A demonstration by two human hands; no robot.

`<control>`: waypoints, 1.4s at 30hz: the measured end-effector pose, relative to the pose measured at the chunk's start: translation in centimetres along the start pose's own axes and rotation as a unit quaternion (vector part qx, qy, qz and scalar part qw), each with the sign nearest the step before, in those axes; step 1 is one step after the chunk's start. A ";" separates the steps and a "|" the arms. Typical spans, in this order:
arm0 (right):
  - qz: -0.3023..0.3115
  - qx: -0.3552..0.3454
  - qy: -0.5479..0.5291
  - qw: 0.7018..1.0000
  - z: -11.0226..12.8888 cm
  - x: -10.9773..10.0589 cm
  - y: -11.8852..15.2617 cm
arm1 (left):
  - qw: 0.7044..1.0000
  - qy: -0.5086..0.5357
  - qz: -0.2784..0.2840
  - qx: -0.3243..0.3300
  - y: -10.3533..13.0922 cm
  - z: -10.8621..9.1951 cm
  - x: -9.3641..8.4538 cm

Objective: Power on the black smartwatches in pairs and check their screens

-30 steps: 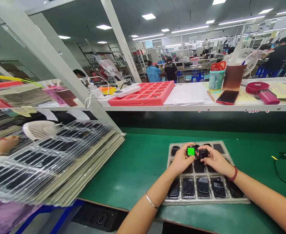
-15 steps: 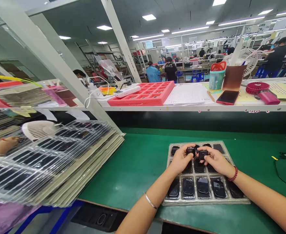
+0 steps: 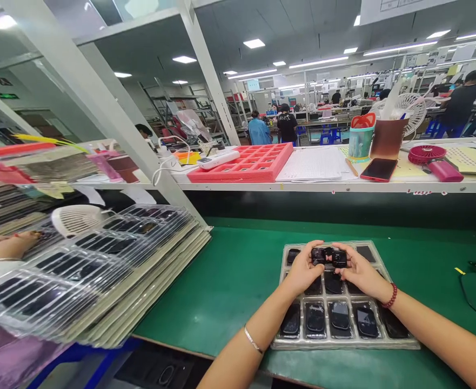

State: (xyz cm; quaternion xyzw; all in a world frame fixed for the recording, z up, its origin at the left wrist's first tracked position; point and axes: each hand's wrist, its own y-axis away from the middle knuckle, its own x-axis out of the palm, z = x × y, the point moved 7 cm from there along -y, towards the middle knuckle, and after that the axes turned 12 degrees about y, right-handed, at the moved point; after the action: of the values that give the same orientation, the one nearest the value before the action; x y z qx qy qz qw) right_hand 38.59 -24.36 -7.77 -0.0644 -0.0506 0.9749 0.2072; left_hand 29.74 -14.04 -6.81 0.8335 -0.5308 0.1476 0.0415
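My left hand [image 3: 306, 270] pinches a small black smartwatch-like case [image 3: 319, 255] between thumb and fingers. A second black watch-like case [image 3: 339, 259] is gripped the same way by my right hand [image 3: 361, 273]. Both are held side by side, dark glossy faces toward me, above the far rows of a clear plastic tray [image 3: 302, 344]. Rounded black pieces fill its compartments, such as a black screen piece [image 3: 340, 316] in the near row. My hands hide part of the far and middle rows.
Stacked trays [image 3: 156, 270] of dark pieces stand at the left, with a white fan [image 3: 75, 220] on them and a co-worker's hand [image 3: 17, 246] beyond. A shelf [image 3: 322, 187] across the back carries a red foam tray [image 3: 262, 172] and a phone [image 3: 379, 169]. A black cable [image 3: 470, 300] lies right.
Both watch-like cases have tilted a little and show their faces more squarely. My right fingers have shifted on the right one. The camera view has moved slightly.
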 end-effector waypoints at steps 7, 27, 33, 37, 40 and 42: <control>0.020 0.097 -0.259 0.961 -1.2 -1.3 -0.6 | 0.966 0.249 -0.004 -0.071 -0.4 -0.1 -0.8; 0.020 0.033 -0.090 0.995 0.2 -0.6 -0.3 | 0.997 0.067 -0.007 -0.049 -0.1 0.4 0.0; 0.001 0.006 0.047 0.999 0.5 -0.7 -0.2 | 0.999 0.005 0.022 -0.027 0.2 0.0 0.5; 0.011 0.001 0.063 0.998 0.8 -0.4 -0.1 | 0.999 0.003 0.026 -0.027 0.3 -0.2 0.7; 0.013 -0.001 0.067 0.998 1.0 -0.3 0.0 | 0.999 0.001 0.028 -0.028 0.4 -0.3 0.8; 0.011 -0.003 0.065 0.998 1.0 -0.2 0.1 | 0.999 0.001 0.026 -0.026 0.4 -0.4 0.8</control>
State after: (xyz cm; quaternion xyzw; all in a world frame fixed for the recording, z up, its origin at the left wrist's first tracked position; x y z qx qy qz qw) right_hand 38.62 -24.58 -6.73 -0.1290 -0.0393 0.9707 0.1990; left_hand 29.64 -14.84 -6.20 0.8181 -0.5557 0.1356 0.0601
